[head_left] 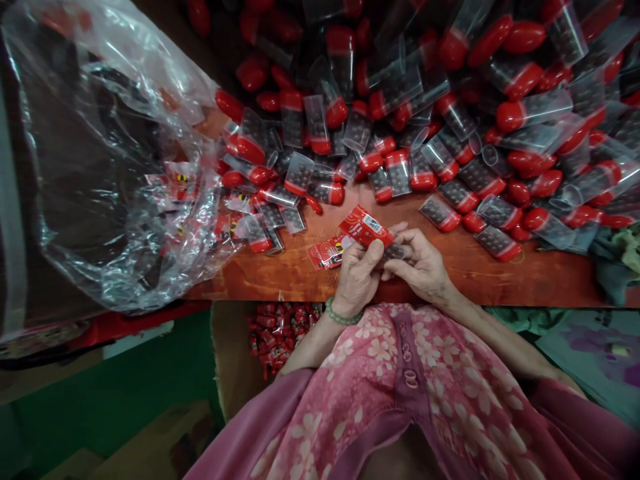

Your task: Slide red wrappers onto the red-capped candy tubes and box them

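Observation:
My left hand (359, 275) is closed, its thumb pressing on a red printed sleeve (365, 227) with a barcode label. My right hand (421, 263) pinches a small clear container (395, 251) of dark round pieces, which meets the sleeve's lower right end. How far it sits inside the sleeve is hidden by my fingers. Just left of my left hand, flat red printed sleeves (323, 256) lie on the wooden table (480, 283). Beyond both hands is a big pile of clear containers with red ends (400, 170), filled with similar dark pieces.
A large clear plastic bag (125, 253) covers the table's left side, near more printed sleeves (183, 180). Below the table edge, a cardboard box (227, 360) holds many red wrapped pieces (283, 333). Greenish cloth (613, 260) lies at the right edge.

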The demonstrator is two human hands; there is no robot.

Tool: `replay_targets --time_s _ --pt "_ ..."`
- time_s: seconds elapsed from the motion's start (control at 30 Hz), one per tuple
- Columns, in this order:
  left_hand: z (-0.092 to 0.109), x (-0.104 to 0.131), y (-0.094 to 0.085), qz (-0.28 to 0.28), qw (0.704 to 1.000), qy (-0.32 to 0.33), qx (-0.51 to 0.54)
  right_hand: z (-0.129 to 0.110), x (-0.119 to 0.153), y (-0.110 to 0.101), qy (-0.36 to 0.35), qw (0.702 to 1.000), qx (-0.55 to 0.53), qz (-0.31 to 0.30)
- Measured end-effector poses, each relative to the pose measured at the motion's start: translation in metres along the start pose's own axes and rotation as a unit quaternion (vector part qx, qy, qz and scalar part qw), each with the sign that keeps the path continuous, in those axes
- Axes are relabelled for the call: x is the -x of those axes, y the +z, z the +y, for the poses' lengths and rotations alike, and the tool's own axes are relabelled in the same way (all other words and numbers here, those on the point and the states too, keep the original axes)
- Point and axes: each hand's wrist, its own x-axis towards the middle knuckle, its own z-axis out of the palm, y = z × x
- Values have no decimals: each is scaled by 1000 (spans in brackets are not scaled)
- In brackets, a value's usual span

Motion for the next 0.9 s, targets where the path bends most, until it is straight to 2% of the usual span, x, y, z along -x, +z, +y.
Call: replay_targets --time_s 0.17,0.33,0.47,0.6,0.67,0.7,0.77,0.83,0.87,0.9 --pt "-5 10 6 -18 1000 -3 13 -6 1 -2 19 1000 -9 11" --pt "-9 19 2 -47 999 -2 -22 -5 2 -9 10 999 17 30" --pt "-9 25 -6 -101 993 -46 -39 4 6 -15 33 998 59 -11" --pt "-3 34 -18 -134 989 -38 -52 9 8 -12 25 994 79 -69" --pt "1 46 -30 -130 988 -34 -76 4 6 -7 22 982 119 -148" --pt "3 55 -40 -116 988 -27 -94 1 5 -5 26 966 157 -205" --pt "5 78 -67 -61 988 -5 -143 -8 2 -1 35 916 256 -307" --pt "6 108 -103 30 974 14 -225 -14 -1 2 25 876 346 -336" --pt "6 124 -124 89 958 18 -273 -15 -3 3 4 868 379 -320" --pt "7 141 -144 144 929 33 -340 -15 -5 4 -30 864 406 -295"
